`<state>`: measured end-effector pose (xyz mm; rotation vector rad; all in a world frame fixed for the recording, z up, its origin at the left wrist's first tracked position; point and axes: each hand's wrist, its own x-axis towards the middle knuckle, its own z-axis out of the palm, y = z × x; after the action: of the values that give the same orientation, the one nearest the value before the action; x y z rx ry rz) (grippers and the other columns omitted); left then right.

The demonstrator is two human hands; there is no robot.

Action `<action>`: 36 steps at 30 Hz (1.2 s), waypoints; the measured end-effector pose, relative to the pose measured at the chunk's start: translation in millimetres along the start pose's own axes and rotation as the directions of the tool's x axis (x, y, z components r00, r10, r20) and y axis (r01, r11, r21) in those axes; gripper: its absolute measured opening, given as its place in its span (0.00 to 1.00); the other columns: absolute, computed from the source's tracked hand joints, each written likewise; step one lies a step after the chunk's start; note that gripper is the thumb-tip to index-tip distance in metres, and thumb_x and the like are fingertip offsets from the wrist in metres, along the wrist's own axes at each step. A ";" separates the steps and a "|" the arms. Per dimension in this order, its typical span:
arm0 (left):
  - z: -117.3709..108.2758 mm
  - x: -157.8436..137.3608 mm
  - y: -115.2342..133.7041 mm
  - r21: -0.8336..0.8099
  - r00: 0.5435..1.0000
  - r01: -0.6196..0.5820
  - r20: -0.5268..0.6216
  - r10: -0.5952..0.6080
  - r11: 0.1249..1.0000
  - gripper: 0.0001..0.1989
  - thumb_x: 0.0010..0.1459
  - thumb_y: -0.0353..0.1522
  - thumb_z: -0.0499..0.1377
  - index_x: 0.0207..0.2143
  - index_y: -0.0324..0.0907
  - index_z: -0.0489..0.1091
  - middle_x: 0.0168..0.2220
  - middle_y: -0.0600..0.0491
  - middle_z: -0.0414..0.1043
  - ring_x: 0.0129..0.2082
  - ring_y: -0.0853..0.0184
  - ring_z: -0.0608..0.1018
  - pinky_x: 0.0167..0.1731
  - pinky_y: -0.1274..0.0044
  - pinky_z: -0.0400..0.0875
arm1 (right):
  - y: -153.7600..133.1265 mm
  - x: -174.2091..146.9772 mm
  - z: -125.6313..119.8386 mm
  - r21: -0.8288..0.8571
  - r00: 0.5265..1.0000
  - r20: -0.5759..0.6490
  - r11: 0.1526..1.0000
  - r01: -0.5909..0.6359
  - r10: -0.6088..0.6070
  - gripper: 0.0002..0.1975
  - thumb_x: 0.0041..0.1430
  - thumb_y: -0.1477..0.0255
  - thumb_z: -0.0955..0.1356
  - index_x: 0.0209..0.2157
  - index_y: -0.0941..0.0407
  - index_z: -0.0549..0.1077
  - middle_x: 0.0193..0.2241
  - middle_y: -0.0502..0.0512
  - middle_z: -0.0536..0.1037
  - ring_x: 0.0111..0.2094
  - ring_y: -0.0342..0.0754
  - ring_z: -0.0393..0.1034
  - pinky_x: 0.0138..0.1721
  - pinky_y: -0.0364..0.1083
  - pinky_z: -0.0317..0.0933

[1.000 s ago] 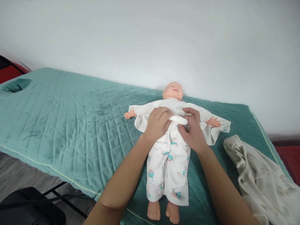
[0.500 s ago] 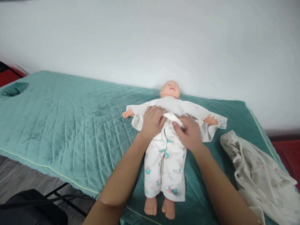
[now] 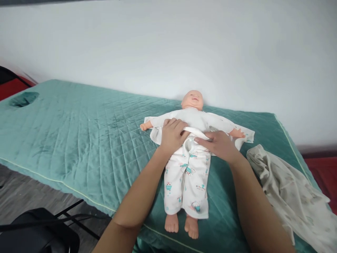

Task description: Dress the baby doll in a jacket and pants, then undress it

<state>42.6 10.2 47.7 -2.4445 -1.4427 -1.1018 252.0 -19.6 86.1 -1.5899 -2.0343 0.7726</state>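
A baby doll (image 3: pixel 191 119) lies face up, its arms spread and its bare feet toward me. White printed pants (image 3: pixel 184 179) cover its legs, and a white shirt (image 3: pixel 156 135) lies spread open under its soft white torso. My left hand (image 3: pixel 174 135) is closed over the left side of the pants' white waistband (image 3: pixel 196 132), fingertips partly hidden. On the right side, my right hand (image 3: pixel 219 144) grips the same waistband between thumb and fingers. Between the hands the band is lifted a little off the belly.
Beneath the doll is a quilted green bed cover (image 3: pixel 92 140) with a hole at its far left. Crumpled cream printed cloth (image 3: pixel 286 193) lies at the right. A white wall (image 3: pixel 168 49) rises behind, and a black chair (image 3: pixel 39 232) stands at the lower left.
My right hand has shifted slightly right along the waistband and turned flatter. The band is stretched a bit wider, while my left hand keeps its place on it.
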 end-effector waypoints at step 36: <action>-21.8 -86.0 22.3 -0.120 0.944 0.330 0.014 -0.331 0.936 0.10 0.68 0.38 0.54 0.36 0.44 0.71 0.34 0.53 0.76 0.40 0.62 0.75 0.45 0.68 0.61 | 4.2 -50.3 53.8 -0.328 0.955 -0.295 0.942 -0.074 -0.027 0.19 0.61 0.52 0.67 0.31 0.54 0.74 0.25 0.57 0.76 0.32 0.54 0.70 0.31 0.46 0.49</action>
<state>23.7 -73.4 15.9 -2.3246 -1.8899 -1.2910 232.2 -76.1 43.0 -1.7901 -1.9992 0.1751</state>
